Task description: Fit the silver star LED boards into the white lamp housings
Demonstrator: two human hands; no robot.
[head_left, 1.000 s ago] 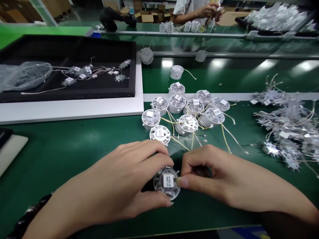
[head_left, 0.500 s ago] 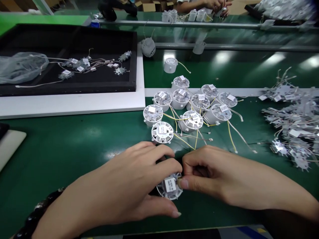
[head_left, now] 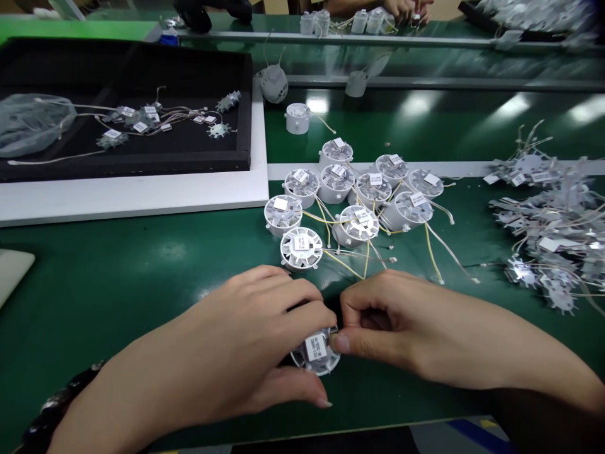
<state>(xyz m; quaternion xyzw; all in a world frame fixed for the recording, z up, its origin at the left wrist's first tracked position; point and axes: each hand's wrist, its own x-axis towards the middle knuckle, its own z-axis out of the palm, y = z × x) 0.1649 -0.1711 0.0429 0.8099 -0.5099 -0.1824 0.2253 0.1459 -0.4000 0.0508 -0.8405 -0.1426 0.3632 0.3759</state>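
Note:
Near the front of the green table is a round white plastic housing [head_left: 316, 362] with a spoked metal plate and a white label on top. My left hand [head_left: 246, 343] curves around its left and far sides, fingers bent over it and thumb on the near side. At the housing's right edge, my right hand [head_left: 401, 328] is closed in a pinch, thumb against index finger. What lies between those fingertips is hidden. Just beyond my hands stands a group of similar housings [head_left: 301, 249], several with yellow and white wires trailing from them.
At right lies a heap of star-shaped metal plates [head_left: 558, 233] with wires. A black tray [head_left: 189, 157] at left holds more plates and a plastic bag [head_left: 33, 123]. A single white housing [head_left: 297, 120] stands farther back. Across the table, another person's hands [head_left: 404, 9] work.
The view has shifted slightly, so the tabletop items appear a little farther left and higher. Both hands keep nearly the same hold at the housing.

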